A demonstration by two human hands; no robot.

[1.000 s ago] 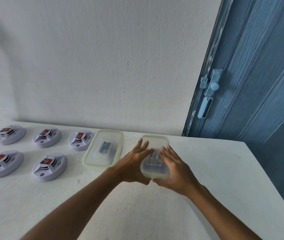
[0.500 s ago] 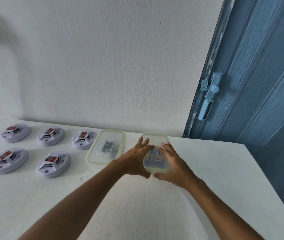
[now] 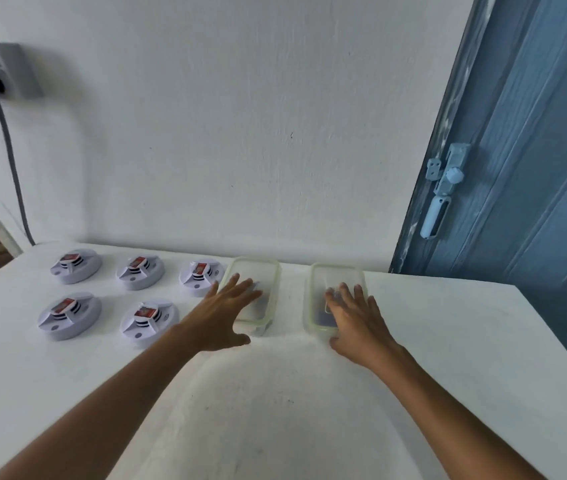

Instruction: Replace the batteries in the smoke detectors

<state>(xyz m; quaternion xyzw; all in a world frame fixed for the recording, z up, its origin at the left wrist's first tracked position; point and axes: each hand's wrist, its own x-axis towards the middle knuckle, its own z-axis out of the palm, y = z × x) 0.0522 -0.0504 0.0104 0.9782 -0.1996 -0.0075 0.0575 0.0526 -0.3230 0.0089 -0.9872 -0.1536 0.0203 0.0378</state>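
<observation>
Your hands have split up since a second ago: back then both were wrapped around the right-hand tub, now each one sits over its own box. Your view also swung left, so the wall socket and cable show up.

Going left to right: a grey socket box (image 3: 15, 71) on the wall with a dark cable (image 3: 12, 168) hanging down behind the white table (image 3: 275, 410). Then five smoke detectors, three in the back row (image 3: 76, 266) (image 3: 141, 271) (image 3: 200, 278) and two in front (image 3: 69, 315) (image 3: 149, 322), all lying flat with a red-labelled battery showing on top.

Just right of the detectors, your left hand (image 3: 225, 313) is spread flat, fingers straight, over the left container (image 3: 258, 271), gripping nothing. Can't tell if it's actually touching the lid, it's blurry.

Small gap, then the right container (image 3: 334, 275), something dark inside. Your right hand (image 3: 356, 317) lies on its near end, fingers loosely spread on top and thumb down by the near rim.

Far right there's a blue door (image 3: 534, 168) with a pale latch (image 3: 443, 188).
</observation>
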